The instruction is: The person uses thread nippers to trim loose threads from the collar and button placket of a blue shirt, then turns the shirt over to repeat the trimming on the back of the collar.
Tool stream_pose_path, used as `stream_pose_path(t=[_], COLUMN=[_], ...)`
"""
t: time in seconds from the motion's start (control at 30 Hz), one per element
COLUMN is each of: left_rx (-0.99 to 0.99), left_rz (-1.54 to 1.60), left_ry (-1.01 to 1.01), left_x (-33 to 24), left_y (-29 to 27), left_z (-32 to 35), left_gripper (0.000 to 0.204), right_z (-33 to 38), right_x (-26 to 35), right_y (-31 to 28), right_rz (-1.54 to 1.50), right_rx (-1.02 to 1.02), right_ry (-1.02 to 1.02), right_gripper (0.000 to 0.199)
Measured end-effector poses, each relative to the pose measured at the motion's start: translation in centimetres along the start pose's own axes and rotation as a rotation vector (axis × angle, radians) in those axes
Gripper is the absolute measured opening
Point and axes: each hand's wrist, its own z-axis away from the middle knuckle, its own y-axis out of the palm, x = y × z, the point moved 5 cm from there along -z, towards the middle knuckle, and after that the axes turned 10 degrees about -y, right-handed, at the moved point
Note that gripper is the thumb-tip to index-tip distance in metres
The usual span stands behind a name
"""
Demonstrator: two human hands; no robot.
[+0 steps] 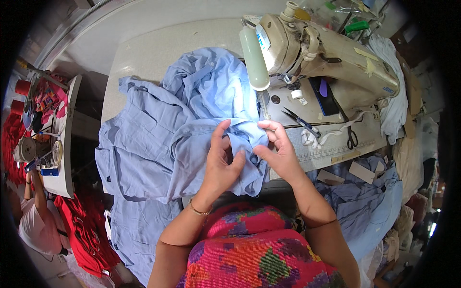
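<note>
Both forearms enter from below over a bright patterned lap. Largest item: light blue garment (163, 139), crumpled (pale, thin fabric), spread across table (144, 53) beside sewing machine (326, 53). Left hand (222, 161) and right hand (278, 153) pinch its bunched edge, fingers curled.

Garment workshop, probably: industrial sewing machine (326, 53), fabric piles (370, 206).

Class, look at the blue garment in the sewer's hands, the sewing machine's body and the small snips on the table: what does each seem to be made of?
Blue garment: thin woven cloth, matte, probably cotton or a blend; it creases and drapes softly under both hands.
Sewing machine: painted metal, judging by its cream, worn, slightly glossy casing.
Snips: dark metal blades, likely steel.
</note>
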Motion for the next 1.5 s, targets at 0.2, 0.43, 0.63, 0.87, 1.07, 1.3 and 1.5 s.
stream_pose_path(t=[0.2,0.43,0.63,0.87,1.07,1.3,1.5], left_rx=[0.02,0.054,0.159,0.363,0.122,0.045,-0.012], left_rz=[0.059,0.176,0.277,0.019,0.113,0.016,-0.037], left_ry=[0.007,-0.026,-0.088,-0.032,-0.023,-0.004,-0.033], left_x=[0.1,0.1,-0.2,-0.4,-0.4,0.6,0.5], left_y=[-0.2,0.1,0.8,2.5,0.6,0.5,0.0], left_z=[0.0,-0.1,0.3,1.6,0.6,-0.1,-0.7], left_gripper=[0.068,0.068,0.071,0.075,0.07,0.028,0.011], right_z=[0.1,0.3,0.9,1.1,0.6,0.4,-0.2], right_x=[-1.2,-1.6,-0.1,-2.4,-3.1,-3.3,-2.3], right_y=[0.1,-0.4,0.1,0.3,-0.3,-0.3,0.0], right_rz=[-0.248,-0.072,0.072,-0.052,-0.284,-0.317,-0.343], right_rx=[-0.095,-0.03,0.069,-0.061,-0.084,-0.099,-0.088], right_ry=[0.049,0.018,0.004,0.093,0.197,0.166,0.138], right_gripper=[0.038,0.029,0.03,0.027,0.017,0.022,0.035])
